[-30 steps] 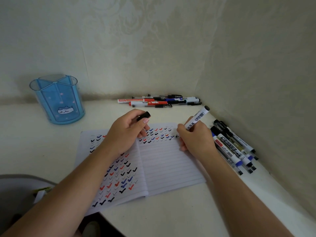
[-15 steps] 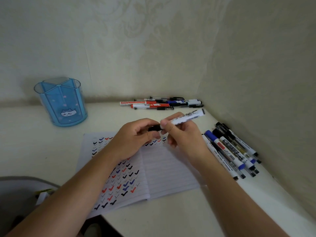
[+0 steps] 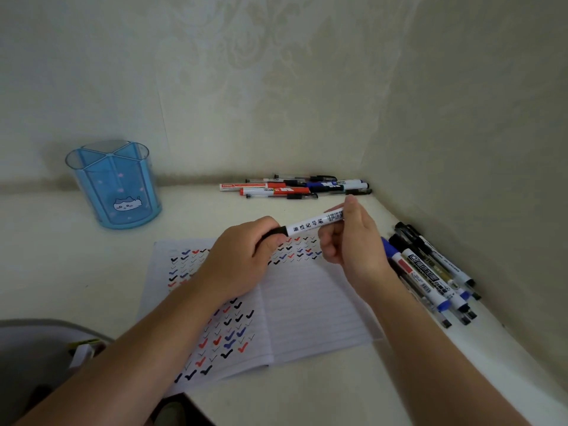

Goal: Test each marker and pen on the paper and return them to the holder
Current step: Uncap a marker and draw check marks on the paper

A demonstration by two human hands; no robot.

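I hold a white marker [image 3: 310,224] with black printing level above the open notebook [image 3: 307,305]. My left hand [image 3: 242,259] grips its black cap end. My right hand [image 3: 353,241] pinches the other end of the barrel. The cap sits on the marker. The notebook's pages carry rows of black, blue and red check marks. The blue, see-through pen holder [image 3: 115,182] with a cat picture stands at the back left, nothing visible inside it.
One group of pens and markers [image 3: 295,187] lies along the back wall. A second group of pens and markers [image 3: 430,272] lies against the right wall, beside my right wrist. A grey chair back [image 3: 37,348] shows at the lower left, below the table edge.
A second ago my right hand wrote on the page with the uncapped marker while my left held the cap. Both hands then met above the notebook and the cap went onto the marker.
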